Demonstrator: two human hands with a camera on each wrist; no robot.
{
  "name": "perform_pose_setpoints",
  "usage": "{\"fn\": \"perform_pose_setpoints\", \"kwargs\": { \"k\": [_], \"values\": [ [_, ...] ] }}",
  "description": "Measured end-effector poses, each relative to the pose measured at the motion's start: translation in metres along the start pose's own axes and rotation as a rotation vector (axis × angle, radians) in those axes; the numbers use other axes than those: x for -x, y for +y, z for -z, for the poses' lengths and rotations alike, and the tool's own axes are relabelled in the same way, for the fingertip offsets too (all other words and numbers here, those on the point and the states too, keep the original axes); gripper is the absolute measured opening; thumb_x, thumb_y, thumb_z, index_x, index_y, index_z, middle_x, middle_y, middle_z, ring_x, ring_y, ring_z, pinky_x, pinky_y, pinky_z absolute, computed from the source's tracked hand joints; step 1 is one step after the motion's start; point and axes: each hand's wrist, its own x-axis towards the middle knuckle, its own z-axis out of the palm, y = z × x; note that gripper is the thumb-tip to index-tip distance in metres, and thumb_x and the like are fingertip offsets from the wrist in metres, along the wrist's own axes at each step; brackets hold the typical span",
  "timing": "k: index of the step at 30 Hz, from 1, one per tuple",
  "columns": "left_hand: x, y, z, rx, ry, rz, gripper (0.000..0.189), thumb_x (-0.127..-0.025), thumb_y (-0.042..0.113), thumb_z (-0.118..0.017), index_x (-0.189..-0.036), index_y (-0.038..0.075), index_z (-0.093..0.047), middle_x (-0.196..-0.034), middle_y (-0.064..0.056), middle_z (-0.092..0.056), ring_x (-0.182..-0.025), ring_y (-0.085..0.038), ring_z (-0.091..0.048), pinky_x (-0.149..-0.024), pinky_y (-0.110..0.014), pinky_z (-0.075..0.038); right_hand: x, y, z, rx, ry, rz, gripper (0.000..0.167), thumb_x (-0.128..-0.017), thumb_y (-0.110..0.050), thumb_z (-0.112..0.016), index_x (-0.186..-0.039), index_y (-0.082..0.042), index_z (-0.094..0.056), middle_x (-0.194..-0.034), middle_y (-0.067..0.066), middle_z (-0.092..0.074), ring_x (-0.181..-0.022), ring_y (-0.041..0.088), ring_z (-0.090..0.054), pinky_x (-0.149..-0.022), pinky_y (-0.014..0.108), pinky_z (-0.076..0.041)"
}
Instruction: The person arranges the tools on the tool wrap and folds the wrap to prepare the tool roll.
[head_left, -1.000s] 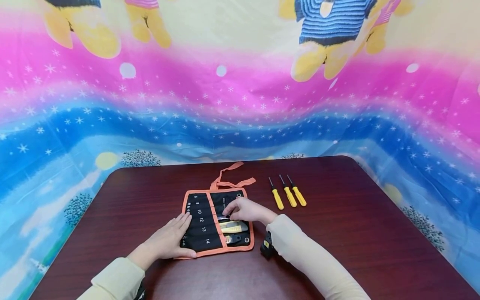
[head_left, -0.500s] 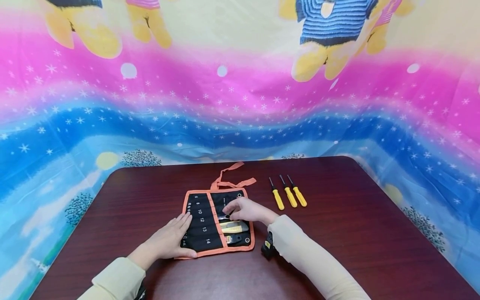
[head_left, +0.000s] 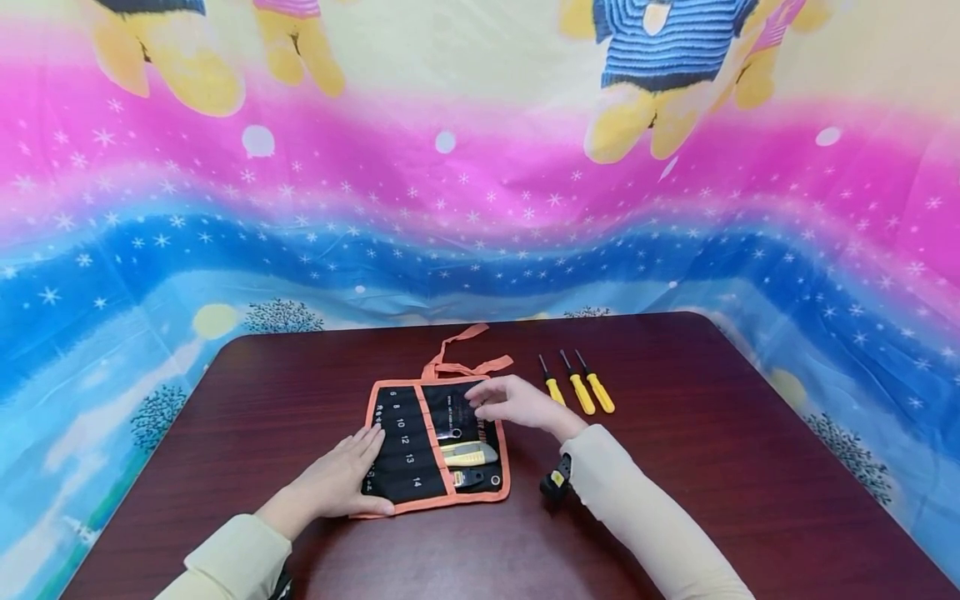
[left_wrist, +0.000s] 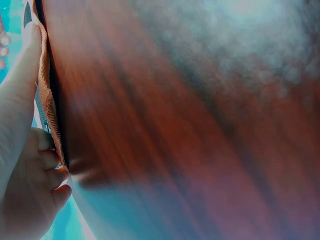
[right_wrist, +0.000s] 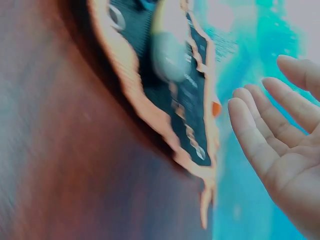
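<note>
A black tool pouch (head_left: 405,450) with orange trim lies unrolled on the table, size numbers printed on its left half. My left hand (head_left: 333,475) rests on the pouch's left side, fingers extended, with the thumb by the near orange edge (left_wrist: 46,95). In the pouch's right half sit a utility knife (head_left: 468,454) with a pale yellow body and a black-ended tool (head_left: 468,477). Above them, a small ringed tool end (head_left: 454,433) shows from a pocket. My right hand (head_left: 521,404) hovers over the upper right corner; its fingers (right_wrist: 250,135) are spread and hold nothing.
Three screwdrivers (head_left: 577,393) with yellow handles lie to the right of the pouch, the leftmost partly hidden behind my right hand. Orange tie straps (head_left: 457,364) stretch behind the pouch. A patterned cloth (head_left: 480,217) hangs behind the dark wooden table (head_left: 300,392).
My right hand has let go at the ringed tool in the pocket and moved up and to the right, fingers opening. My left hand and the pouch stay put.
</note>
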Motion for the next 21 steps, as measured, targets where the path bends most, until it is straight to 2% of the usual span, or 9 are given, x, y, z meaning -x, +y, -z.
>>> {"fn": "perform_pose_setpoints", "kwargs": {
  "k": [3,7,12,18,21],
  "values": [
    [0.0,0.0,0.001,0.0,-0.002,-0.002,0.114,-0.069,0.076,-0.052,-0.139,-0.01,-0.029,-0.144,-0.025,-0.026,-0.133,-0.037,-0.023,-0.104,-0.048,-0.024,0.006,-0.003,0.011,-0.053,0.04,-0.008,0.037,-0.09,-0.016,-0.06,-0.123,0.001,-0.056,-0.117,0.019,-0.057,-0.103,0.022,-0.057,-0.085,0.036,-0.048],
    [0.0,0.0,0.001,-0.001,-0.004,-0.001,0.113,-0.069,0.076,-0.053,-0.139,-0.01,-0.029,-0.144,-0.025,-0.026,-0.133,-0.037,-0.023,-0.104,-0.048,-0.024,0.012,-0.002,0.027,-0.105,0.099,0.01,0.039,-0.089,-0.016,-0.062,-0.124,0.0,-0.055,-0.119,0.019,-0.056,-0.102,0.027,-0.058,-0.084,0.04,-0.048],
    [0.0,0.0,0.0,0.003,-0.008,0.0,0.112,-0.069,0.074,-0.054,-0.139,-0.009,-0.028,-0.144,-0.025,-0.026,-0.133,-0.036,-0.023,-0.105,-0.048,-0.024,0.026,-0.005,0.047,-0.119,0.174,0.018,0.041,-0.088,-0.016,-0.064,-0.125,-0.002,-0.055,-0.115,0.014,-0.058,-0.101,0.029,-0.058,-0.086,0.046,-0.046],
    [0.0,0.0,-0.001,0.017,-0.002,-0.009,0.111,-0.07,0.073,-0.056,-0.139,-0.009,-0.028,-0.144,-0.025,-0.026,-0.133,-0.037,-0.023,-0.104,-0.049,-0.024,0.041,-0.003,0.069,-0.095,0.249,0.002,0.04,-0.089,-0.018,-0.063,-0.126,-0.005,-0.054,-0.117,0.013,-0.058,-0.1,0.027,-0.059,-0.085,0.042,-0.047],
    [0.0,-0.001,-0.002,0.007,-0.002,-0.009,0.111,-0.07,0.073,-0.055,-0.14,-0.009,-0.028,-0.144,-0.025,-0.026,-0.133,-0.037,-0.023,-0.104,-0.048,-0.024,0.049,0.002,0.078,-0.111,0.283,0.009,0.04,-0.089,-0.017,-0.062,-0.126,-0.003,-0.053,-0.118,0.016,-0.057,-0.103,0.032,-0.057,-0.085,0.042,-0.047]
  ]
}}
